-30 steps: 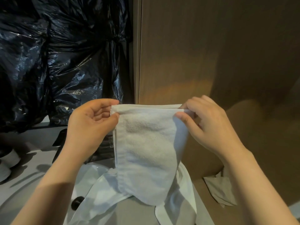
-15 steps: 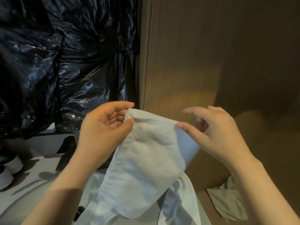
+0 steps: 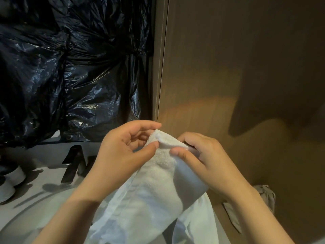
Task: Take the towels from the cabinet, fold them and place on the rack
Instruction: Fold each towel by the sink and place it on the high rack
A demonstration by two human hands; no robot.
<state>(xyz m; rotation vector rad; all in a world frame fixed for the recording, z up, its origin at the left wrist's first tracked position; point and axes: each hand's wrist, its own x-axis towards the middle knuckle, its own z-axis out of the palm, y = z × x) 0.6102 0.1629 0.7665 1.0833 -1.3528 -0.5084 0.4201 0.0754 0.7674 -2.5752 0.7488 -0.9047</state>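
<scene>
A household storage corner (dimly lit): wood-grain cabinet panel (image 3: 228, 67), black plastic bags (image 3: 70, 76), shoes (image 3: 10, 187).

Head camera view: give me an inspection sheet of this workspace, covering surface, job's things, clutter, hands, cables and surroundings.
Surface: pale grey flat surface at lower left, partly in shadow.
Job's things: white terry-cloth towel, held up and hanging down from both hands.
Clutter: black angular object; two white rounded objects, unclear what; crumpled grey cloth at lower right.
Grippers: left hand pinches the towel's top corner; right hand pinches the top edge close beside it.
Cables: nothing seen.
Surroundings: crinkled black plastic sheeting on the left; brown wood-grain panel on the right.
</scene>
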